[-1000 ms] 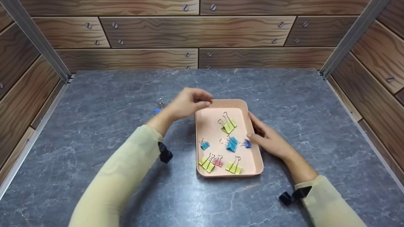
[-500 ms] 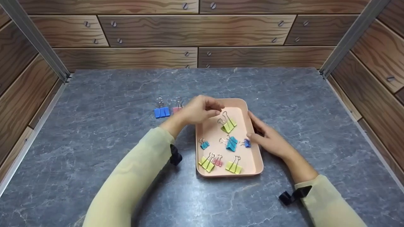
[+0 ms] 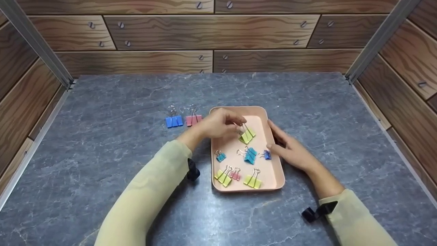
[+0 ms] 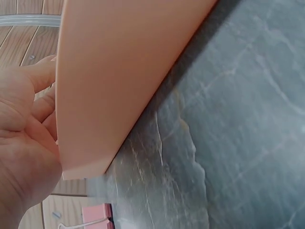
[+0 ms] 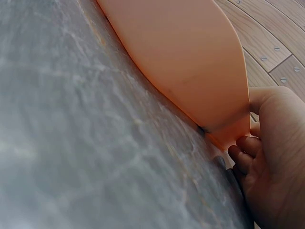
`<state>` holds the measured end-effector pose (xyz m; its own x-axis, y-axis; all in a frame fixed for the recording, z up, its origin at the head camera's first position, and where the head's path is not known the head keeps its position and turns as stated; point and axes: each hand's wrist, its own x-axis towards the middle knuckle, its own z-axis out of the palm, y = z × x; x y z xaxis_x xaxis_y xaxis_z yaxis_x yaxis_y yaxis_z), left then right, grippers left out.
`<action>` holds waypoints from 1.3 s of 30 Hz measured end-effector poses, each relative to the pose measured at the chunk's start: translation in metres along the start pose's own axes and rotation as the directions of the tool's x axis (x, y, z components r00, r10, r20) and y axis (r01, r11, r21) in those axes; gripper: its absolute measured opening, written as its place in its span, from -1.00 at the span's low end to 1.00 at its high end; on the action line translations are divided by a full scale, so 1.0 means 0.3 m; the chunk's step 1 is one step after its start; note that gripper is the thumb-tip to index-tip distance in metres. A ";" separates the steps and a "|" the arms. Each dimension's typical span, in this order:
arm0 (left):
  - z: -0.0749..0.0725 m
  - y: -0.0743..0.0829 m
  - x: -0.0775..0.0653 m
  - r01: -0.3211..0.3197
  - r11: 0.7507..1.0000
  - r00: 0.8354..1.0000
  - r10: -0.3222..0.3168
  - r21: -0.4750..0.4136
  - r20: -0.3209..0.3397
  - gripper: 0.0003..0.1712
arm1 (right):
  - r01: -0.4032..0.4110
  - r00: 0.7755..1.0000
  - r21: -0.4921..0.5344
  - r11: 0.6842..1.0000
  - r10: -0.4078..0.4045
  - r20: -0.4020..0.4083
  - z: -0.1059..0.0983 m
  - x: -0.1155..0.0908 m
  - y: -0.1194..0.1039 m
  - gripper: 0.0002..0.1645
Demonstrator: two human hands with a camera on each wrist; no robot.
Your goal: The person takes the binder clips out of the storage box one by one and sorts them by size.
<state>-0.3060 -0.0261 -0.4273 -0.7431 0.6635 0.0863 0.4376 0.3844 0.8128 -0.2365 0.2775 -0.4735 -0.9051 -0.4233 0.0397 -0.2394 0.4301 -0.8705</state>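
Observation:
A shallow pink tray [image 3: 275, 171] holds several binder clips. My left hand [image 3: 220, 123] reaches over its left wall, thumb and fingers apart at the wire handles of a yellow-green binder clip [image 3: 247, 136]. In the left wrist view the tray wall [image 4: 114, 86] hides the fingertips of my left hand [image 4: 24, 138], so contact with the clip cannot be made out. My right hand [image 3: 290, 150] grips the tray's right wall, thumb over the rim and fingers along the outside. In the right wrist view that hand [image 5: 281, 157] touches the wall near a corner.
Also in the tray lie a teal clip [image 3: 250, 155], a small teal clip [image 3: 221, 156], a small blue clip [image 3: 267, 155], a small pink clip [image 3: 235, 175] and two yellow-green clips. On the marbled table stand a blue clip [image 3: 174, 121] and a pink clip [image 3: 194, 120], left of the tray.
My left hand has moved right and down from the tray's upper left corner to the yellow-green binder clip, uncovering the pink clip on the table. My right hand stays on the tray.

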 end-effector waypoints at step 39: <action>0.027 -0.002 -0.006 0.030 0.999 0.994 -0.031 -0.013 -0.107 -0.64 | -0.002 1.000 -0.008 1.000 0.002 -0.003 0.003 0.000 -0.003 0.00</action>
<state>-0.3009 -0.0223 -0.4327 -0.8065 0.5785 0.1222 0.4086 0.3960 0.8223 -0.2361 0.2764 -0.4731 -0.9066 -0.4201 0.0398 -0.2407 0.4374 -0.8664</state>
